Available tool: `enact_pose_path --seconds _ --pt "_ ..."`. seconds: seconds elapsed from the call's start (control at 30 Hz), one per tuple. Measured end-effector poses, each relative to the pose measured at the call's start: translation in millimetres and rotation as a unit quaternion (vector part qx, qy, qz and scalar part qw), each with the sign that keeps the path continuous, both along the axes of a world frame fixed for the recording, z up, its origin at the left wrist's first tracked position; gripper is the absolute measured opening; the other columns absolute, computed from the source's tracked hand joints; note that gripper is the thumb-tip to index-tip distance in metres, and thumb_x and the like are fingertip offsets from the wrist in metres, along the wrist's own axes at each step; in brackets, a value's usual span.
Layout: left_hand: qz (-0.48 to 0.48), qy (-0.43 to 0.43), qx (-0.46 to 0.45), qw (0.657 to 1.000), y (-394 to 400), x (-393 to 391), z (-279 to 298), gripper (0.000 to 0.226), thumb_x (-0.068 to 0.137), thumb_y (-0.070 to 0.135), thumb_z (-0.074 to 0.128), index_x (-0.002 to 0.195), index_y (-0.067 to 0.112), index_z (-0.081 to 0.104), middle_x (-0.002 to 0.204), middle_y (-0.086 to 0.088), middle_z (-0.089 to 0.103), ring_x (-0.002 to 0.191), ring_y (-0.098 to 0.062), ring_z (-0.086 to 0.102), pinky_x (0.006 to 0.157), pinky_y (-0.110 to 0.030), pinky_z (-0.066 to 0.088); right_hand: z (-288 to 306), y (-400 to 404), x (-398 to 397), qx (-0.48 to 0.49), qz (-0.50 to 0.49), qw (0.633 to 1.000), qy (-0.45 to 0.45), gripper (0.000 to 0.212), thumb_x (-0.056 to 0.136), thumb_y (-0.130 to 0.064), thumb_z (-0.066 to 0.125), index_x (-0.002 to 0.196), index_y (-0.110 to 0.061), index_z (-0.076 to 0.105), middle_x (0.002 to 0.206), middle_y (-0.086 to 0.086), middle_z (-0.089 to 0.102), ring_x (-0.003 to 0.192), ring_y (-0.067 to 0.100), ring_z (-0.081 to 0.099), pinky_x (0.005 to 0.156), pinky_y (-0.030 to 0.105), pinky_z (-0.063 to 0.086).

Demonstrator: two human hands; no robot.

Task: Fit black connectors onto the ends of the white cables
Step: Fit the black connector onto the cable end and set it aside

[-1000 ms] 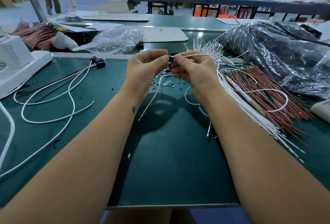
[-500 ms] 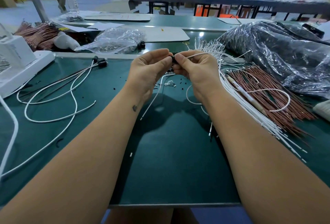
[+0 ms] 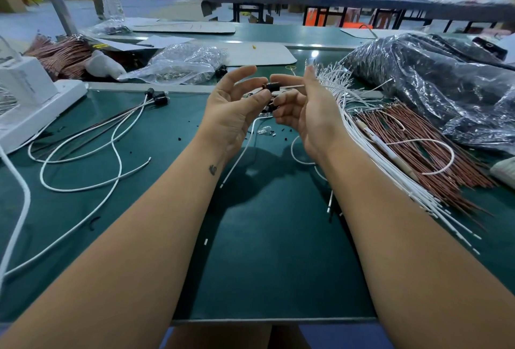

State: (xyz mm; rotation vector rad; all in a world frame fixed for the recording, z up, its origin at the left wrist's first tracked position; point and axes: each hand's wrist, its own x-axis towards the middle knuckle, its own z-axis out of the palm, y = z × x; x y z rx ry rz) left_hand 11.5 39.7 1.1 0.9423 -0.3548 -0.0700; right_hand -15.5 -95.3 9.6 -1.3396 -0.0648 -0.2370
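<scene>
My left hand (image 3: pixel 234 114) and my right hand (image 3: pixel 309 114) are raised together over the green table (image 3: pixel 264 237), palms turned toward each other. Between their fingertips sits a small black connector (image 3: pixel 268 86), with a thin cable end (image 3: pixel 292 86) sticking out of it to the right. The left fingertips pinch the connector and the right thumb and fingers pinch the cable at its other side. A white cable (image 3: pixel 239 156) hangs from the hands onto the table. A second black connector (image 3: pixel 271 103) shows in front of the right fingers.
Cables fitted with black connectors (image 3: pixel 160 98) lie at the left. A bundle of white cables (image 3: pixel 370 151) and brown wires (image 3: pixel 423 148) lies at the right, beside a black plastic bag (image 3: pixel 434 84). A clear bag (image 3: pixel 181 66) and a white device (image 3: pixel 30 95) stand behind.
Both hands have rolled palms inward and spread their outer fingers. The connector and cable end, hidden between the fingertips before, now show.
</scene>
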Motion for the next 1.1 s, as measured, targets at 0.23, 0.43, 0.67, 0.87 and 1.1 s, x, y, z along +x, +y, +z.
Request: enact_pose_path --seconds 0.23,0.43,0.67,0.87,1.1 --pt "0.016 -0.002 0.009 1.000 1.8 3.0 -0.3 0.037 0.082 -0.018 0.059 0.101 0.014 0.061 0.084 0.001 0.072 0.078 -0.014 0.068 0.072 -0.020 0.057 -1.3 4.3 3.9 -0.036 -0.044 0.997 0.050 0.046 0.104 -0.041 0.035 0.077 -0.012 0.060 0.055 -0.001 0.056 0.046 0.014 0.054 0.050 0.024 0.048" --pt "0.008 0.009 0.016 1.000 1.0 3.4 -0.5 0.034 0.081 -0.016 0.062 0.101 0.011 0.061 0.087 -0.005 0.071 0.077 -0.016 0.069 0.071 -0.021 0.057 -3.9 1.6 3.6 -0.053 -0.043 0.998 0.007 0.031 0.100 -0.023 0.053 0.071 -0.015 0.056 0.058 -0.001 0.053 0.046 0.011 0.051 0.048 0.022 0.046" --pt "0.009 0.024 0.033 0.999 0.3 2.6 -1.8 0.022 0.084 -0.011 0.061 0.097 0.006 0.065 0.081 -0.004 0.070 0.074 -0.013 0.069 0.071 -0.018 0.055 -3.3 8.1 0.0 -0.112 -0.046 0.992 0.015 0.049 0.103 -0.038 0.040 0.067 -0.010 0.057 0.051 -0.001 0.052 0.043 0.014 0.050 0.047 0.023 0.045" --pt "0.034 0.015 0.083 0.996 -1.7 -3.1 -1.8 0.002 0.088 0.003 0.065 0.089 0.002 0.065 0.070 -0.005 0.072 0.064 -0.013 0.069 0.065 -0.017 0.055 -7.4 12.1 0.7 -0.210 -0.092 0.973 0.016 0.063 0.104 -0.047 0.027 0.058 -0.012 0.053 0.052 0.004 0.050 0.044 0.016 0.049 0.048 0.023 0.042" --pt "0.062 0.010 0.140 0.988 0.7 -2.1 -4.2 0.015 0.088 0.014 0.068 0.081 0.002 0.065 0.070 -0.008 0.062 0.058 -0.012 0.060 0.063 -0.020 0.053 -7.9 14.2 -0.5 -0.224 -0.048 0.973 0.001 0.042 0.104 -0.045 0.028 0.098 -0.025 0.064 0.064 -0.001 0.050 0.056 0.015 0.049 0.048 0.021 0.040"
